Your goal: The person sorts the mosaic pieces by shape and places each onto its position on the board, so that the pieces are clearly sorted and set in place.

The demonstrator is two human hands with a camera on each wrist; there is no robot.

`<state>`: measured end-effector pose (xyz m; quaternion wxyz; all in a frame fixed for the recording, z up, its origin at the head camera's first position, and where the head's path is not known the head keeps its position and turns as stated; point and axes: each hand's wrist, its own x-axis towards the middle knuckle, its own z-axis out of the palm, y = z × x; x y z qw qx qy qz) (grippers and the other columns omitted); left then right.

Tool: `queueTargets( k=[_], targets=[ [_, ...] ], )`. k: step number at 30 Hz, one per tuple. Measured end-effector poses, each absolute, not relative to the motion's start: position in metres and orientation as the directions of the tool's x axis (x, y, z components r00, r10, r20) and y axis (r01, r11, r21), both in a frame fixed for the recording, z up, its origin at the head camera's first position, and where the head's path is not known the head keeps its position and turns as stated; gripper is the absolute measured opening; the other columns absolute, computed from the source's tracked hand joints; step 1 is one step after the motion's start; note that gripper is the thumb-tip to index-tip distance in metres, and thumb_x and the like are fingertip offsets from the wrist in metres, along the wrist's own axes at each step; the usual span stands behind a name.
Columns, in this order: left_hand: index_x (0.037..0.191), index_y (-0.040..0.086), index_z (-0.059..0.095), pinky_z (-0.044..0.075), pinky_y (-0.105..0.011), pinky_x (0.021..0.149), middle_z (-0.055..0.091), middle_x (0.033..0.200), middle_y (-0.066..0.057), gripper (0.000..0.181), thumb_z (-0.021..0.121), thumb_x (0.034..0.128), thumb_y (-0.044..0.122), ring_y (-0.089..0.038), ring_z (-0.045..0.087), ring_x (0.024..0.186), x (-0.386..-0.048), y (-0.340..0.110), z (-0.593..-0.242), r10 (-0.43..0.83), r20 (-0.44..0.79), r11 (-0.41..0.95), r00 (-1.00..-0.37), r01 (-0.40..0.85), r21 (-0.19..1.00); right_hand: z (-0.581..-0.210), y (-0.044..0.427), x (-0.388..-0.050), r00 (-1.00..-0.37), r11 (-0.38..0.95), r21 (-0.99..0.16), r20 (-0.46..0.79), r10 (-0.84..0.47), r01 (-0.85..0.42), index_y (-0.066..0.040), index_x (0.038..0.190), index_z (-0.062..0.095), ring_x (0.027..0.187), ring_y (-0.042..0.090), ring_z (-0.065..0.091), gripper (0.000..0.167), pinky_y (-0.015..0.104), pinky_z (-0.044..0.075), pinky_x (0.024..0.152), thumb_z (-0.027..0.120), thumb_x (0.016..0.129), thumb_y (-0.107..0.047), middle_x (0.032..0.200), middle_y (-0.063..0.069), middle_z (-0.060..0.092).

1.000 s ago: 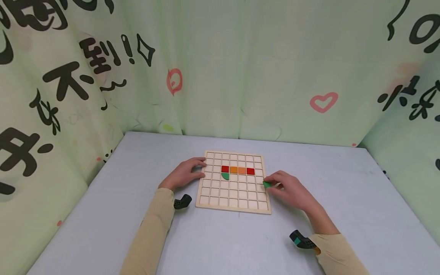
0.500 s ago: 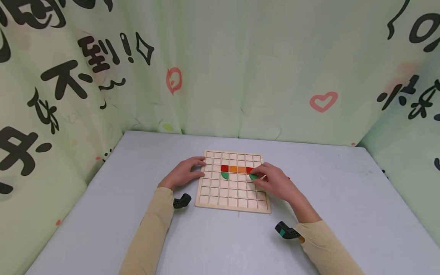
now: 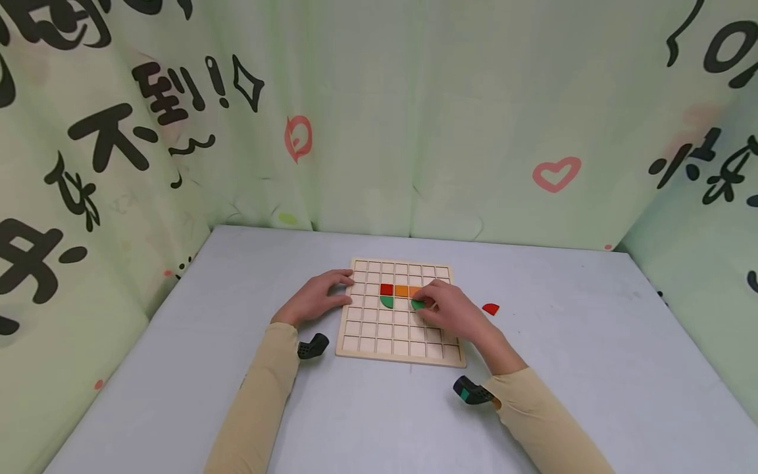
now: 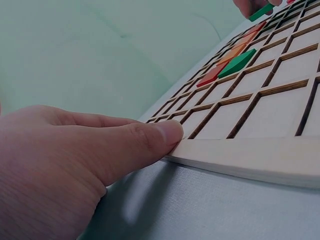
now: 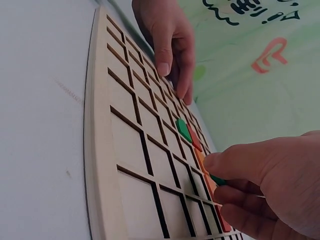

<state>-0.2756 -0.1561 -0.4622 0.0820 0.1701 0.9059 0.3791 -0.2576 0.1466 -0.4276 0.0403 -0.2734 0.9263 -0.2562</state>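
Observation:
The wooden grid board (image 3: 401, 349) lies flat on the table. Its left edge is touched by my left hand (image 3: 314, 297), fingers extended; the left wrist view shows the thumb (image 4: 165, 134) resting on the rim. My right hand (image 3: 456, 313) pinches a green quarter-round piece (image 3: 417, 305) between thumb and fingertips over the board, just below the orange squares. Red (image 3: 386, 289) and orange (image 3: 401, 290) squares sit in one row, with another green quarter-round piece (image 3: 387, 301) in the cell under the left red one. The right-hand red square (image 5: 223, 220) is hidden from the head view.
A red quarter-round piece (image 3: 491, 309) lies on the table (image 3: 367, 421) to the right of the board. Printed curtains (image 3: 474, 118) enclose the table at the back and both sides.
My right hand has moved left from the board's right edge to above the cells, carrying the green piece. The loose red piece has come into sight. My left hand has stayed in place.

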Motion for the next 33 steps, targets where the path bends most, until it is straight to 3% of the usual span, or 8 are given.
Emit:
queueTargets(
  k=[14,33],
  targets=[
    [0.131,0.005,0.059,0.028,-0.039,0.118,0.041,0.153,-0.004,0.043,0.069,0.0928,0.022,-0.024,0.031,0.144,-0.274,-0.155,-0.462,0.371,-0.027,0.650,-0.928,0.238,0.722,-0.429,0.128,-0.262,-0.836,0.727,-0.479,0.025,-0.548,-0.491,-0.003,0.107,0.071,0.083,0.016,0.054,0.022,0.027,0.051,0.074,0.073,0.088,-0.012,0.098,0.005,0.064],
    [0.129,0.005,0.061,0.029,-0.039,0.117,0.042,0.151,-0.005,0.041,0.070,0.0921,0.021,-0.025,0.033,0.143,-0.275,-0.157,-0.462,0.384,0.000,0.638,-0.923,0.265,0.723,-0.434,0.117,-0.268,-0.837,0.721,-0.464,0.090,-0.539,-0.514,-0.003,0.102,0.073,0.081,0.016,0.055,0.020,0.028,0.050,0.072,0.077,0.085,-0.011,0.096,0.005,0.065]
  ],
)
